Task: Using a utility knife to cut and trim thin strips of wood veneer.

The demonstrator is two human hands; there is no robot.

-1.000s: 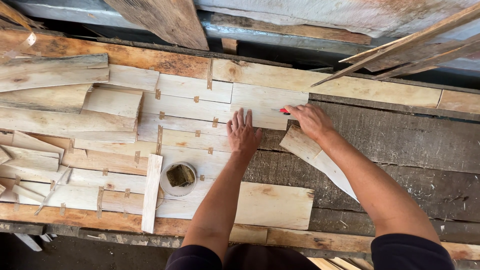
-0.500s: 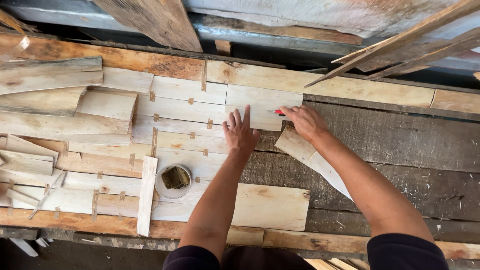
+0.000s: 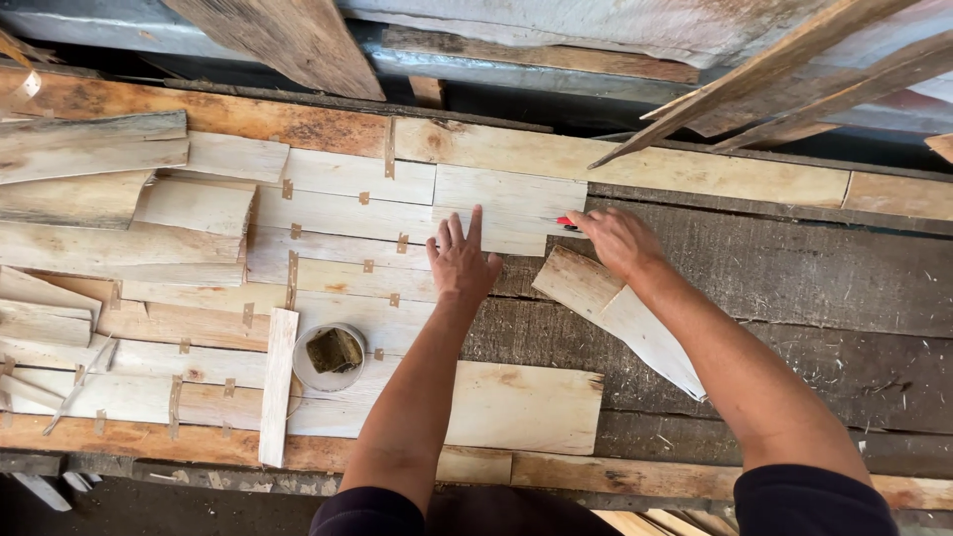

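Already much of the taped veneer sheet (image 3: 338, 248) is joined; left hand (image 3: 462, 260) presses flat, fingers spread, right hand (image 3: 617, 240) clamped on a red-tipped tool (image 3: 565, 222), dark bench (image 3: 794, 288) uncovered at right

Bare dark bench (image 3: 794, 278) rightward — round tin (image 3: 331, 355), upright strip (image 3: 277, 385) crowding the left.

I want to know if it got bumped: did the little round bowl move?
No. The bowl sits in the same spot beside the upright wooden strip, on the pale sheets.
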